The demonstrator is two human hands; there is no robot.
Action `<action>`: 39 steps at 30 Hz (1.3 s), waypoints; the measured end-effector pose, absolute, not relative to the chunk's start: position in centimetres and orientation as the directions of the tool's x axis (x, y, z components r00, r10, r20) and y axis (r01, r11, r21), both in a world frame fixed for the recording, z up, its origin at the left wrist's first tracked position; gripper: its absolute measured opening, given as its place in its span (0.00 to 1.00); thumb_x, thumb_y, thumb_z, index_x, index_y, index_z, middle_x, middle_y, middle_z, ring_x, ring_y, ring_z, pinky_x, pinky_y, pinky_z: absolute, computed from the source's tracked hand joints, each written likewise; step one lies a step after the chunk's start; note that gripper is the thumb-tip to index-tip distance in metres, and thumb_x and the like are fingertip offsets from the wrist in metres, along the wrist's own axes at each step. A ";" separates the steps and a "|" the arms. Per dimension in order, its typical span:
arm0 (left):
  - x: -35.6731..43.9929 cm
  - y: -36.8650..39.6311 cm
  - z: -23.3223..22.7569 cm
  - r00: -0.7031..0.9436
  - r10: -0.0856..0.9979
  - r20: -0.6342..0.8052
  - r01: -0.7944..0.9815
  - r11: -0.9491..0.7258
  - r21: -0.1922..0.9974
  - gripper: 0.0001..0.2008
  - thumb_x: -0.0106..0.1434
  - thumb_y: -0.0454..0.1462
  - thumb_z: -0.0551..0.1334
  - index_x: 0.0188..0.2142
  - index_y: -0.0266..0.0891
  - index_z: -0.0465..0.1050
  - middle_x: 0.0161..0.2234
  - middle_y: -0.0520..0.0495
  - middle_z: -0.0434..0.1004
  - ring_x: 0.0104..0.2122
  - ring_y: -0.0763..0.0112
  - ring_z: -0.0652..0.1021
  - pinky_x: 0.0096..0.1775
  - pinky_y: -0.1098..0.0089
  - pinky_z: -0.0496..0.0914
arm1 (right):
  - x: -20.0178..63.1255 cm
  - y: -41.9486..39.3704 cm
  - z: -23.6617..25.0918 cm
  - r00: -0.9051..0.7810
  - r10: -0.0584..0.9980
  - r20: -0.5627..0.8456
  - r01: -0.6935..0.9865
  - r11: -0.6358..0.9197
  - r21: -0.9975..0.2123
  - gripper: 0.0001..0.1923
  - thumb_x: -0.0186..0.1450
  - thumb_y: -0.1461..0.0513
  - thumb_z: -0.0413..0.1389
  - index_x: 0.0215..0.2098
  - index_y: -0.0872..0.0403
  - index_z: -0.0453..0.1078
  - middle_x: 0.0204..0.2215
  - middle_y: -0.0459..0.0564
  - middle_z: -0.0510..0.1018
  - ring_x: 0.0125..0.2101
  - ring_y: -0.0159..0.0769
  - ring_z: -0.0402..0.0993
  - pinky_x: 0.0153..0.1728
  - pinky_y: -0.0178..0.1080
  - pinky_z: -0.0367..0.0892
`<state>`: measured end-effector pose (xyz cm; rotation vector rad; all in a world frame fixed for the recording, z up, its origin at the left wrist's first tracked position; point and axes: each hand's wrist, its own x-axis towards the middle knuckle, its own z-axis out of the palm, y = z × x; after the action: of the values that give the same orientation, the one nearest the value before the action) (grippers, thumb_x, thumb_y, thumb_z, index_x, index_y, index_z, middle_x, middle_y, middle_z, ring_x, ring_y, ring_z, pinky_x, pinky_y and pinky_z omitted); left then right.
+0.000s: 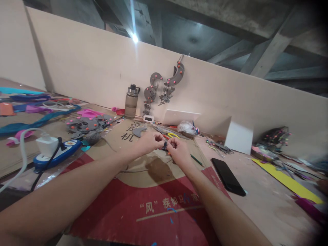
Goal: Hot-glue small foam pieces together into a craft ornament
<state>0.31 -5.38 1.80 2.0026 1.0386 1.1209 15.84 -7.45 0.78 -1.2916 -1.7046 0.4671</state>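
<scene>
Two hands (150, 141) pinching a dark piece (164, 146), fingers (170, 146) partly hiding it, green pencil (196, 160), black phone (228, 177) nearby

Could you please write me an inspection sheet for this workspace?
Surface: red-and-tan cardboard on a pinkish table.
Things in work: small dark piece, details too small to tell.
Clutter: black phone and yellow sheet at right; gray crescent on the cardboard; coloured strips at far left.
Hands: left hand and right hand close together, both pinching the small dark piece.
Cables: white cable and black cable at left, near the blue power strip.
Surroundings: pale partition behind, bottle before it; bright light above.
</scene>
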 end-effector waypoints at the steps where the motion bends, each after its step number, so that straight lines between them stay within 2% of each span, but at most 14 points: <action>1: 0.2 -5.2 1.7 0.347 0.857 0.381 0.313 -0.488 0.815 0.06 0.52 0.36 0.61 0.24 0.36 0.75 0.19 0.50 0.73 0.19 0.75 0.69 0.22 0.75 0.60 | 15.9 -7.4 0.8 -0.029 0.907 0.420 0.552 0.365 -0.750 0.06 0.56 0.60 0.50 0.23 0.54 0.63 0.15 0.39 0.60 0.17 0.26 0.54 0.20 0.31 0.51; 5: -0.8 -4.0 1.5 0.550 0.813 0.192 0.109 -0.298 0.948 0.13 0.55 0.43 0.62 0.32 0.35 0.77 0.26 0.44 0.78 0.25 0.73 0.74 0.29 0.73 0.66 | 16.1 -7.6 1.3 -0.032 0.943 0.332 0.575 0.289 -0.765 0.07 0.57 0.60 0.49 0.25 0.53 0.64 0.14 0.39 0.63 0.16 0.26 0.56 0.19 0.31 0.52; 8: -1.7 -3.2 1.5 0.630 0.764 0.137 0.094 -0.250 0.964 0.19 0.56 0.48 0.61 0.36 0.33 0.77 0.29 0.41 0.79 0.28 0.70 0.76 0.31 0.71 0.68 | 16.3 -7.8 1.6 -0.065 0.955 0.288 0.617 0.265 -0.741 0.06 0.57 0.61 0.49 0.25 0.54 0.64 0.15 0.40 0.64 0.16 0.26 0.58 0.19 0.30 0.52; 10: -1.9 -3.1 1.7 0.639 0.748 0.181 0.184 -0.376 0.908 0.19 0.56 0.47 0.61 0.39 0.35 0.77 0.30 0.43 0.79 0.29 0.70 0.76 0.32 0.72 0.67 | 16.4 -7.7 1.5 -0.095 0.947 0.306 0.661 0.290 -0.692 0.05 0.57 0.62 0.49 0.25 0.54 0.64 0.16 0.40 0.64 0.17 0.26 0.58 0.19 0.31 0.51; 12: -1.7 -3.4 1.8 0.637 0.727 0.256 0.296 -0.537 0.790 0.17 0.55 0.45 0.62 0.40 0.38 0.78 0.30 0.47 0.79 0.30 0.71 0.75 0.31 0.74 0.65 | 16.5 -7.4 1.1 -0.128 0.927 0.353 0.708 0.335 -0.622 0.05 0.57 0.62 0.50 0.26 0.54 0.65 0.17 0.40 0.64 0.18 0.26 0.58 0.20 0.31 0.51; 14: -1.2 -3.9 1.8 0.624 0.708 0.329 0.413 -0.657 0.630 0.13 0.54 0.40 0.61 0.36 0.39 0.79 0.27 0.50 0.78 0.27 0.73 0.73 0.30 0.75 0.62 | 16.5 -7.2 0.6 -0.167 0.893 0.418 0.755 0.388 -0.528 0.04 0.57 0.63 0.50 0.25 0.54 0.65 0.18 0.41 0.65 0.19 0.27 0.58 0.22 0.31 0.51; 17: -0.3 -4.4 1.6 0.591 0.685 0.426 0.536 -0.728 0.426 0.09 0.54 0.35 0.58 0.25 0.37 0.78 0.20 0.52 0.74 0.22 0.76 0.69 0.27 0.75 0.58 | 16.3 -7.2 0.1 -0.208 0.825 0.526 0.823 0.438 -0.362 0.03 0.56 0.66 0.51 0.26 0.55 0.66 0.21 0.44 0.68 0.23 0.29 0.61 0.26 0.33 0.53; 19: -0.1 -4.6 1.6 0.579 0.673 0.459 0.550 -0.739 0.390 0.10 0.53 0.34 0.57 0.22 0.36 0.76 0.18 0.52 0.73 0.21 0.77 0.68 0.26 0.75 0.57 | 16.1 -7.5 0.1 -0.216 0.790 0.574 0.852 0.439 -0.284 0.04 0.56 0.66 0.51 0.28 0.55 0.67 0.23 0.46 0.70 0.25 0.30 0.62 0.28 0.33 0.54; 22: -0.1 -4.7 1.6 0.577 0.683 0.448 0.522 -0.730 0.441 0.09 0.53 0.34 0.57 0.22 0.37 0.76 0.19 0.52 0.74 0.21 0.76 0.70 0.26 0.76 0.59 | 15.9 -8.0 0.4 -0.227 0.774 0.591 0.865 0.439 -0.243 0.04 0.58 0.66 0.50 0.30 0.56 0.67 0.25 0.48 0.71 0.27 0.32 0.64 0.30 0.34 0.56; 25: -0.2 -4.9 1.7 0.543 0.721 0.431 0.491 -0.688 0.534 0.09 0.54 0.34 0.57 0.26 0.38 0.77 0.20 0.53 0.75 0.21 0.76 0.72 0.26 0.76 0.61 | 16.0 -7.9 0.3 -0.242 0.775 0.584 0.849 0.461 -0.260 0.05 0.59 0.66 0.49 0.30 0.55 0.66 0.26 0.49 0.71 0.29 0.34 0.65 0.32 0.35 0.57; 27: -0.2 -5.0 1.7 0.495 0.764 0.414 0.486 -0.638 0.598 0.09 0.53 0.35 0.58 0.27 0.37 0.77 0.20 0.53 0.75 0.21 0.76 0.73 0.26 0.77 0.62 | 16.2 -7.4 0.0 -0.237 0.778 0.582 0.805 0.492 -0.330 0.05 0.61 0.64 0.49 0.31 0.55 0.66 0.27 0.49 0.71 0.29 0.34 0.66 0.32 0.35 0.59; 30: -0.3 -4.9 1.7 0.418 0.828 0.372 0.467 -0.548 0.694 0.09 0.53 0.36 0.58 0.28 0.37 0.77 0.20 0.51 0.76 0.22 0.74 0.74 0.25 0.76 0.64 | 16.6 -6.6 -0.7 -0.167 0.793 0.585 0.701 0.513 -0.495 0.09 0.62 0.61 0.49 0.40 0.55 0.64 0.29 0.48 0.71 0.29 0.34 0.67 0.31 0.36 0.61; 33: -0.4 -4.7 1.8 0.373 0.861 0.346 0.410 -0.487 0.771 0.09 0.53 0.36 0.59 0.29 0.36 0.76 0.21 0.50 0.77 0.22 0.73 0.75 0.26 0.75 0.66 | 16.8 -6.2 -1.0 -0.157 0.809 0.566 0.646 0.518 -0.561 0.15 0.60 0.61 0.51 0.45 0.55 0.62 0.32 0.49 0.71 0.30 0.33 0.67 0.32 0.36 0.63; 39: -0.4 -4.8 1.5 0.375 0.854 0.360 0.377 -0.495 0.783 0.09 0.54 0.38 0.59 0.29 0.36 0.76 0.22 0.49 0.77 0.23 0.73 0.75 0.26 0.76 0.66 | 16.5 -6.7 -0.5 -0.170 0.838 0.518 0.596 0.506 -0.623 0.08 0.62 0.59 0.49 0.35 0.54 0.67 0.27 0.46 0.72 0.26 0.31 0.67 0.29 0.35 0.62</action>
<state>-0.37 -4.78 1.53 2.0416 1.0572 1.0364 16.50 -6.68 -0.54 -1.1877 -1.8738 0.3488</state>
